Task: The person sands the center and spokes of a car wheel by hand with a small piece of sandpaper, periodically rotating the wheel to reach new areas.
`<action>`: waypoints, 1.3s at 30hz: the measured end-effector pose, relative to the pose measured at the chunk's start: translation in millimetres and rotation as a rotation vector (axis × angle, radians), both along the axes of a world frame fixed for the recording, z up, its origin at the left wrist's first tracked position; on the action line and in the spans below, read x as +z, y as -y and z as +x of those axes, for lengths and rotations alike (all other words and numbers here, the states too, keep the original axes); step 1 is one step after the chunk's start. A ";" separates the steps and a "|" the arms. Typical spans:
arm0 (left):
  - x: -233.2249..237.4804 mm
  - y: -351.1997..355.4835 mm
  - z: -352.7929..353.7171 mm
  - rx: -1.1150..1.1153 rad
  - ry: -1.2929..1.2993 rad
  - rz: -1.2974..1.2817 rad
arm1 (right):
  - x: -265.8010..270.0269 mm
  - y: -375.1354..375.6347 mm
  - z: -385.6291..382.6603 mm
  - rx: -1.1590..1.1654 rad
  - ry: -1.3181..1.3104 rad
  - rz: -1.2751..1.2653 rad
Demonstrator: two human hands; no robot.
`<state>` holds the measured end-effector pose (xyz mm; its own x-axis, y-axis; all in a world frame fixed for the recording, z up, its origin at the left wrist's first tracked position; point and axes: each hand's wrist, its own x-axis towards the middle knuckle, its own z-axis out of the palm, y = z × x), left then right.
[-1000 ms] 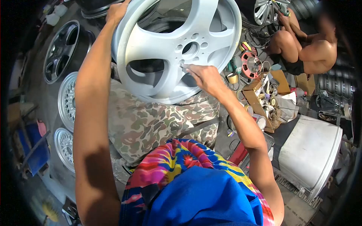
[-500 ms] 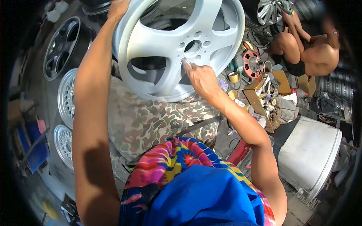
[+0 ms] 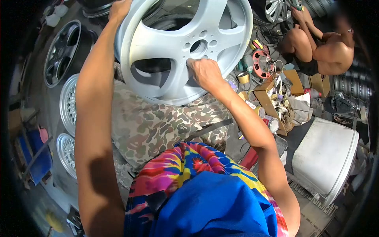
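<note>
A large pale grey wheel rim [image 3: 158, 43] with broad spokes leans tilted in front of me, its lower edge against camouflage cloth [image 3: 158, 126]. At the top left, my left hand [image 3: 119, 11] is closed on the rim's outer edge; its fingers are partly cut off by the frame. My right hand [image 3: 206, 74] presses its bunched fingertips to the spoke just below the centre hole. Those fingers are closed, and whatever they hold, if anything, is hidden beneath them.
Left of me are a dark wheel [image 3: 63, 53] and mesh-pattern silver wheels [image 3: 67, 148]. To the right lie a red reel [image 3: 263, 64], a cardboard box [image 3: 272, 112] of clutter and a white bucket [image 3: 325, 156]. Another person [image 3: 323, 51] squats at upper right, handling a silver wheel [image 3: 277, 10].
My right hand has shifted slightly on the spoke, and its fingers are more curled under. The rim appears a little further left and up in view. My left hand keeps its hold.
</note>
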<state>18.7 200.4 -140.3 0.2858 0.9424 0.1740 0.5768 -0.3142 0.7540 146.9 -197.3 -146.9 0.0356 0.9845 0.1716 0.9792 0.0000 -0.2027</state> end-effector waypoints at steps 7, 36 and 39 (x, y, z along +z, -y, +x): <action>-5.8 -7.1 0.4 -0.029 -0.024 -0.002 | 1.0 1.3 1.2 0.026 0.020 -0.044; -4.2 -12.1 -8.0 -0.056 -0.089 0.022 | -19.0 30.5 -27.9 -0.384 -0.759 0.044; -1.3 -0.9 -1.4 -0.036 0.035 -0.018 | -13.5 20.1 -27.5 -0.400 -0.771 0.022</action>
